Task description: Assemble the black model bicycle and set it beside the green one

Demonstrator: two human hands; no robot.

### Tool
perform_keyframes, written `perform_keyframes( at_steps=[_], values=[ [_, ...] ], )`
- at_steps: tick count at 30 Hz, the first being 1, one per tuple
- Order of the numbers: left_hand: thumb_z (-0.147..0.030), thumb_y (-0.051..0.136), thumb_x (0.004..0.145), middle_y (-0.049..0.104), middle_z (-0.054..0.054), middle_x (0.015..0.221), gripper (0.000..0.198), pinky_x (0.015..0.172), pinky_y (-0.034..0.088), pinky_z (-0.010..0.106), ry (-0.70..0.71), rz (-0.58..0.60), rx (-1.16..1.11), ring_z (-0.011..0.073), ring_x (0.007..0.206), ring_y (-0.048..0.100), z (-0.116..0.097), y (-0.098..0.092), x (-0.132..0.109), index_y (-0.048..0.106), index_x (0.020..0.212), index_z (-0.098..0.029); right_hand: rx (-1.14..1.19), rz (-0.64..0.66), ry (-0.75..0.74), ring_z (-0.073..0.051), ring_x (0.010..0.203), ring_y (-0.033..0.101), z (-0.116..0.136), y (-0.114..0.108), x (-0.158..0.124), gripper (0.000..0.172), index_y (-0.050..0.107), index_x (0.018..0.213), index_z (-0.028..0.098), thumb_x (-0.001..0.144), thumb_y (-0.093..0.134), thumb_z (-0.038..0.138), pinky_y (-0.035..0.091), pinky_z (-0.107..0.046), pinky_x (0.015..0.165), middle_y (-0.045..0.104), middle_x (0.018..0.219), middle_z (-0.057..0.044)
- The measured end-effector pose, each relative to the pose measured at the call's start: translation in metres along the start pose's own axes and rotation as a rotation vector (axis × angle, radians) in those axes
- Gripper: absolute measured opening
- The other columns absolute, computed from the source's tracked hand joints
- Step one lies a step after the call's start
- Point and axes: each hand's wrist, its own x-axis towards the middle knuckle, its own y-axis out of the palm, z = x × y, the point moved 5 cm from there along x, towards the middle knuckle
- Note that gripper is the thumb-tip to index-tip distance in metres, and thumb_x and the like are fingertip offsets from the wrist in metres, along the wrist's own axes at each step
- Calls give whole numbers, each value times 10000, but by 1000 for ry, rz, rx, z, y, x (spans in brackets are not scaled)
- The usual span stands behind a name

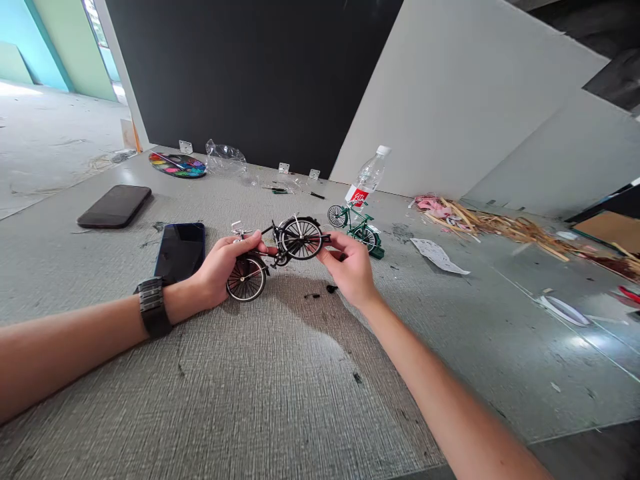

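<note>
A black model bicycle (301,238) is held tilted just above the grey textured table, its spoked wheels facing me. My left hand (226,262) is closed around its front part, near the silver handlebar and front wheel. At the rear wheel, my right hand (350,267) pinches a small black piece at the bicycle's back end; whether that piece is fixed to the bicycle I cannot tell. Below them on the table lie small black parts (331,289). A green model bicycle (364,235) stands just beyond my right hand.
Left of my hands lie a dark phone (181,248) and a dark case-like slab (115,206). Farther back are a paint palette (177,165), clear plastic packaging (225,159) and a bottle (369,177). To the right are a printed paper (439,256) and wood strips (500,227).
</note>
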Motion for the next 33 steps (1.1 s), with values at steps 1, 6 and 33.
perform_keyframes(
  at_steps=[1, 6, 33],
  values=[
    [-368, 657, 860, 720, 57, 768, 276, 456, 457, 200, 2, 1, 12, 80, 483, 552, 0, 0, 0, 641, 695, -146, -8, -14, -3, -114, 632, 526, 0, 0, 0, 192, 720, 905, 188, 786, 715, 339, 364, -245, 493, 700, 861, -40],
    [-375, 656, 852, 734, 73, 800, 282, 442, 442, 206, -3, 5, 19, 85, 478, 553, 0, 1, 0, 645, 686, -147, -47, -49, -19, -116, 622, 513, 0, 1, 1, 182, 721, 861, 189, 778, 719, 351, 377, -262, 517, 694, 827, -34],
    [-352, 694, 841, 743, 83, 879, 260, 463, 457, 188, 48, 18, 37, 75, 511, 559, 0, 3, -1, 663, 730, -119, -31, -63, 2, -85, 544, 394, -3, -4, 4, 196, 720, 875, 184, 737, 754, 319, 304, -253, 487, 662, 797, -18]
  ],
)
